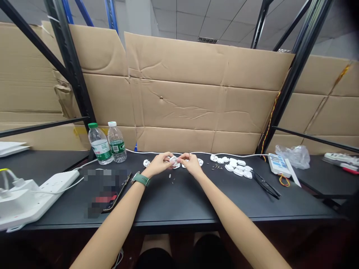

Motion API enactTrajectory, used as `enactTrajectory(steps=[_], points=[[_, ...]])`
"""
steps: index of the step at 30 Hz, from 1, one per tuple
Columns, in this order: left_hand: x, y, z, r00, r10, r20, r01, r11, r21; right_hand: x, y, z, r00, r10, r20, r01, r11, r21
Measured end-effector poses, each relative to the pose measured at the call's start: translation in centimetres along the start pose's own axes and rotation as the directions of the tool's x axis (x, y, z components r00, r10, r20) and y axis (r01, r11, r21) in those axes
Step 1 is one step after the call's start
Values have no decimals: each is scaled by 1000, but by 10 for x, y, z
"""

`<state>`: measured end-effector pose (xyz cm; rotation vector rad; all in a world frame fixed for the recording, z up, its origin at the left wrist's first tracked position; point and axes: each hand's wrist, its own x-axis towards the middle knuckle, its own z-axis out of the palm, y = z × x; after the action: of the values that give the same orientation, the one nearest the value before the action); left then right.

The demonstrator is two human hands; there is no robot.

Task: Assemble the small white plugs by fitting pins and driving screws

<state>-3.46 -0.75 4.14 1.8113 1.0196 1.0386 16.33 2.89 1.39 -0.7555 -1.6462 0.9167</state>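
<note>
Both my hands meet at the middle of the black table point(179, 201). My left hand point(159, 163), with a green watch on its wrist, is closed round a small white plastic part point(173, 160). My right hand point(190, 163) pinches the same part from the right, and a thin dark pin sticks up above its fingers. More white parts lie just behind my hands. Small dark screws point(171, 178) lie loose on the table below my hands.
Several white plastic shells point(237, 166) and screws point(216, 167) lie to the right, then black tweezers point(266, 185), a white meter point(277, 164) and a plastic bag point(294, 155). Two water bottles point(108, 144), a phone point(117, 192) and a white power strip point(36, 198) are at the left. Cardboard walls stand behind.
</note>
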Motion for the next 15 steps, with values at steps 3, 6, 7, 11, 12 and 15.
enactTrajectory(steps=[3,6,7,11,12,15], points=[[0,-1,-1,1000,-8,2,8,1000,-22,-1,-2,-1,1000,-12,3,12,999,-40],[-1,3,0,1000,6,22,-5,1000,-23,0,-1,0,1000,-7,-11,7,997,-71],[-2,5,0,999,13,37,-13,1000,-24,0,0,0,1000,-11,-28,9,996,-88],[-3,11,2,997,29,69,-25,998,-56,2,1,0,991,-16,-136,-5,988,-152],[-3,12,1,998,30,55,-27,998,-64,1,0,0,988,-13,-152,-11,988,-157],[0,10,-6,997,18,-71,-22,998,-62,-5,-9,1,994,-35,-107,13,980,-200]])
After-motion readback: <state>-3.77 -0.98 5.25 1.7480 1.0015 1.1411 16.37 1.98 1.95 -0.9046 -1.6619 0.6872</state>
